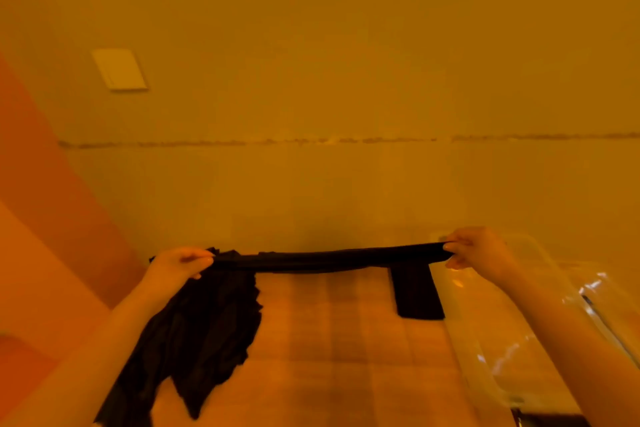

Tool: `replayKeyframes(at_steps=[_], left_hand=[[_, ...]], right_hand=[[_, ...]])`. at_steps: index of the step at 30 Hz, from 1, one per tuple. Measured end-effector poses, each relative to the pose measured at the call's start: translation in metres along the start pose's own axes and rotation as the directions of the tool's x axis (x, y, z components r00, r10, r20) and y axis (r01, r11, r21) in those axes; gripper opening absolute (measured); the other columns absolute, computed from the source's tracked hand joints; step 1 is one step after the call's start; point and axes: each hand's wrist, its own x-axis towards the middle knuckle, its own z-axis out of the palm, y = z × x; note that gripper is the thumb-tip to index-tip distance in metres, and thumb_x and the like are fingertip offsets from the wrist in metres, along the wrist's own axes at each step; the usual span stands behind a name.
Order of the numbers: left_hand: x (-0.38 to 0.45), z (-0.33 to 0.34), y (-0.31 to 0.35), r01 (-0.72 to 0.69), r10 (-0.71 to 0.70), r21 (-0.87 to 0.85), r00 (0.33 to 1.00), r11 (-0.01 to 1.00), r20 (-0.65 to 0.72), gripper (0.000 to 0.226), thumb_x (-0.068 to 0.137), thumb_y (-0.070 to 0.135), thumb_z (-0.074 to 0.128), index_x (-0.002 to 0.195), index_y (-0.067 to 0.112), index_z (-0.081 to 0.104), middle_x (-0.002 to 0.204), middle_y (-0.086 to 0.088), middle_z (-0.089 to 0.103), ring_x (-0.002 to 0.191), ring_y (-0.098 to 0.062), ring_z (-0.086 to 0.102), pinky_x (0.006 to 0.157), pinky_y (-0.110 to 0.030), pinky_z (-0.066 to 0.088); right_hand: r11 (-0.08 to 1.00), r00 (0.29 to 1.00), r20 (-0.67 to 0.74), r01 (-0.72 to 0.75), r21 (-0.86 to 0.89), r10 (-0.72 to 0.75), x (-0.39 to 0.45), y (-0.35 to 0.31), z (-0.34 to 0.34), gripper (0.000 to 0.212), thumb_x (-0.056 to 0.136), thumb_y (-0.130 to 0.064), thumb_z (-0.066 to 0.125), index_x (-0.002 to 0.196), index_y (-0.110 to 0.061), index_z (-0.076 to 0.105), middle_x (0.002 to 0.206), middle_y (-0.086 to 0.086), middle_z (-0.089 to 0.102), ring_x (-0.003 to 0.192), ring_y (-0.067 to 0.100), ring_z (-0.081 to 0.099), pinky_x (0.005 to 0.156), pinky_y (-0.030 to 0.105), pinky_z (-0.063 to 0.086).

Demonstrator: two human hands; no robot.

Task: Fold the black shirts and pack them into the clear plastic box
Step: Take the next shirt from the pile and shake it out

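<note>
Both hands, left hand [180, 262] and right hand [476, 248], pinch opposite ends of a black shirt [329, 259] stretched sideways between them; the clear plastic box [540, 308] lies beside and below the right hand.

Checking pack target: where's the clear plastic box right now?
In the head view, the clear plastic box sits at the lower right on the table, under the right hand, just right of the black shirt's hanging end.

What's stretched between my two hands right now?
In the head view, a black shirt spans from left hand to right hand, pulled taut.
</note>
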Motion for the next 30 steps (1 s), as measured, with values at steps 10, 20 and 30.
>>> replayKeyframes(at_steps=[10,20,30], left_hand=[[-0.091,0.042,-0.125,0.119,-0.159,0.218,0.971,0.969,0.177,0.031,0.074,-0.007,0.072,0.06,0.021,0.068,0.063,-0.006,0.064,0.05,-0.003,0.059,0.054,-0.015,0.048],[-0.152,0.078,-0.185,0.285,-0.317,0.223,0.941,0.932,0.121,0.031,0.08,-0.005,0.066,0.064,0.021,0.063,0.069,-0.011,0.062,0.058,-0.016,0.051,0.056,-0.017,0.039],[-0.182,0.075,-0.197,0.237,-0.324,0.347,0.92,0.907,0.219,0.018,0.081,0.003,0.068,0.082,0.02,0.061,0.083,0.002,0.058,0.076,-0.014,0.053,0.068,-0.022,0.038]], right_hand=[[0.978,0.975,0.089,-0.201,-0.057,0.206,-0.093,0.115,0.071,0.032,0.085,0.006,0.059,0.064,-0.018,0.061,0.054,-0.006,0.06,0.044,0.001,0.058,0.047,0.011,0.046],[0.928,0.956,0.143,-0.201,-0.315,0.255,-0.159,0.168,0.122,0.021,0.084,0.007,0.058,0.1,-0.001,0.07,0.093,0.008,0.068,0.08,0.015,0.059,0.063,0.017,0.038],[0.918,0.902,0.331,-0.148,-0.368,0.278,-0.195,0.178,0.115,0.035,0.091,0.002,0.051,0.125,-0.005,0.056,0.115,0.01,0.064,0.093,-0.003,0.06,0.073,0.001,0.04]])
